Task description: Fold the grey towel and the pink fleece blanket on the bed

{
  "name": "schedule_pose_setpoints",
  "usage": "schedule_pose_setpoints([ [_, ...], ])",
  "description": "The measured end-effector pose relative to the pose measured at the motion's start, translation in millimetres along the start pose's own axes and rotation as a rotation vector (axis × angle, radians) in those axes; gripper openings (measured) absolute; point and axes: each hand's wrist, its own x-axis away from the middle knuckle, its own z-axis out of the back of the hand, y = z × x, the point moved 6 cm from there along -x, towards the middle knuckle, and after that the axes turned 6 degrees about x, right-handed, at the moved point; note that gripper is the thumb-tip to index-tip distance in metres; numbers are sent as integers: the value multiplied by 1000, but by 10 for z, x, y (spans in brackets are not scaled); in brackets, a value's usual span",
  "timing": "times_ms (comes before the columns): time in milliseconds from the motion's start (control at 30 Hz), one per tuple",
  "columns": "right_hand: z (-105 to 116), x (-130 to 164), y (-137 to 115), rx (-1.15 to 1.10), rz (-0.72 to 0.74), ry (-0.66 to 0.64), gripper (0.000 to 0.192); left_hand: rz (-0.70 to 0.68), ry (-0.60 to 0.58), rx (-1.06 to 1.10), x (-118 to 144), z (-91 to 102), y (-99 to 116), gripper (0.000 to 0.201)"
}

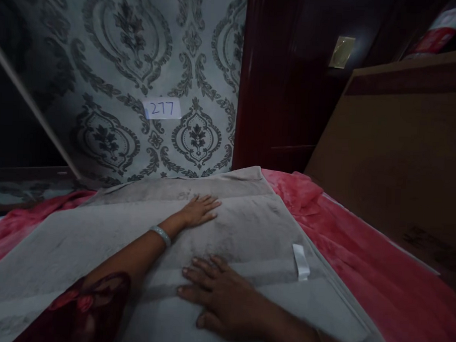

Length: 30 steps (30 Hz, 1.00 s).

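A grey plush blanket (244,227) lies spread out in front of me, with faint crease bands across it. My left hand (199,211) rests flat on its far middle part, fingers stretched out to the right. Closer to me, my right hand (226,299) is palm down on the same blanket, its fingers spread and pointing left. Neither hand grips anything. A white label (301,262) sticks up near the blanket's right edge, to the right of my right hand.
Pink plush cloth (345,246) shows beneath the blanket on both sides. Behind stands a patterned wall (202,79) with a paper marked 277 (162,108). A dark red wooden panel (280,82) and a large cardboard box (395,148) stand at the right.
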Motion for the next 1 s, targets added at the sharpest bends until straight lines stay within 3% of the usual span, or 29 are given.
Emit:
schedule_pose_setpoints([
  [100,17,-10,-3,-5,5,12,59,58,21,-30,-134,77,-112,59],
  [200,63,-8,-5,-1,13,47,59,92,47,-38,-158,137,22,61],
  [267,130,46,-7,2,15,87,56,27,45,-8,-140,136,289,61],
  [400,236,325,65,32,-45,114,58,-359,-129,126,-74,-79,1055,59],
  [467,226,489,142,34,-100,87,65,-481,-184,155,-87,-187,1259,59],
  [567,176,648,224,9,-136,52,68,-454,-142,110,-289,-222,1160,61],
  [700,174,669,229,2,-131,74,65,-130,-44,-2,-747,-99,614,61],
  [800,196,643,199,-10,-113,81,64,5,4,-65,-992,8,421,58],
  [867,233,660,204,-33,-114,106,64,40,62,-93,-1079,68,482,57],
  [933,317,740,285,-42,-191,187,62,27,110,-76,-1116,81,688,58],
  [1000,432,901,451,0,-360,310,54,-128,74,-18,-1127,-5,1052,58],
])
